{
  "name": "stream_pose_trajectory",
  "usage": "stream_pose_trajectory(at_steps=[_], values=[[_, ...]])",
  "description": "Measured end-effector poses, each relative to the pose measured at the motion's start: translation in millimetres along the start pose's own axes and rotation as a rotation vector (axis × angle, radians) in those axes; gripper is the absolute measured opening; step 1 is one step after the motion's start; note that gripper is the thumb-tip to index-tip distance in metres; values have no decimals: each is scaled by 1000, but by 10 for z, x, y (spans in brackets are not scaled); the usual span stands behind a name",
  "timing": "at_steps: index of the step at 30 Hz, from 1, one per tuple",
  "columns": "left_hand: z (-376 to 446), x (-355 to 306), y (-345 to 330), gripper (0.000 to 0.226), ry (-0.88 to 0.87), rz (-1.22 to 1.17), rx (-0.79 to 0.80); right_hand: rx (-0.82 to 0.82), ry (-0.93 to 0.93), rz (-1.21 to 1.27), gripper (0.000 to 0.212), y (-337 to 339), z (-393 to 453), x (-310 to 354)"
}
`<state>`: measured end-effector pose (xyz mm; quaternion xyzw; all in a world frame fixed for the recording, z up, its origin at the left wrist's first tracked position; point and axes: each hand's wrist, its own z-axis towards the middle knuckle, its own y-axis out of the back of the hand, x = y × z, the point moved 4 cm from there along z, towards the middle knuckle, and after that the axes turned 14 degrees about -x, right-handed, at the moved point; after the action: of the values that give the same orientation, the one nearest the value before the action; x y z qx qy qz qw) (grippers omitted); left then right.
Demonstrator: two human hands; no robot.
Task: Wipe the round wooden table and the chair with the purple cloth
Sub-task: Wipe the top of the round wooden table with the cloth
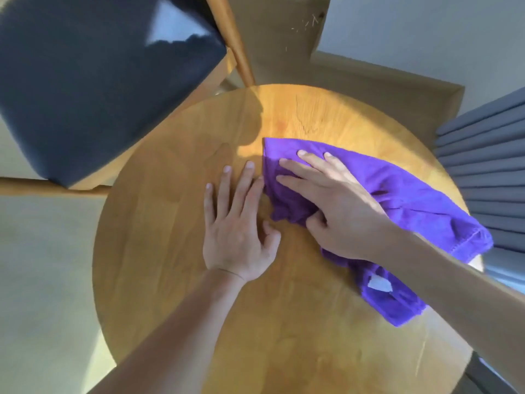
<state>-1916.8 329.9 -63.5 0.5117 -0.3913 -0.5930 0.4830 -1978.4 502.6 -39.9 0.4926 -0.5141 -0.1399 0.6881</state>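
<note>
My right hand (pixel 335 200) presses flat, fingers straight, on the purple cloth (pixel 412 211), which trails toward the frame's lower right across the round wooden table (pixel 170 280). My left hand (pixel 238 223) rests open on bare wood just left of it. The unwiped side and the chair (pixel 85 89) lie to the upper left.

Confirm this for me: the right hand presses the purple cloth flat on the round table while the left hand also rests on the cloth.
Not quite. The head view shows the left hand resting flat on the bare wood of the round table, beside the purple cloth, not on it. The right hand does press the cloth on the table.
</note>
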Motion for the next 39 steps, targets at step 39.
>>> stream_pose_trajectory(at_steps=[39], values=[[2,42,37,62,163,17,-16,34,100,-61,75,-152,492,227]])
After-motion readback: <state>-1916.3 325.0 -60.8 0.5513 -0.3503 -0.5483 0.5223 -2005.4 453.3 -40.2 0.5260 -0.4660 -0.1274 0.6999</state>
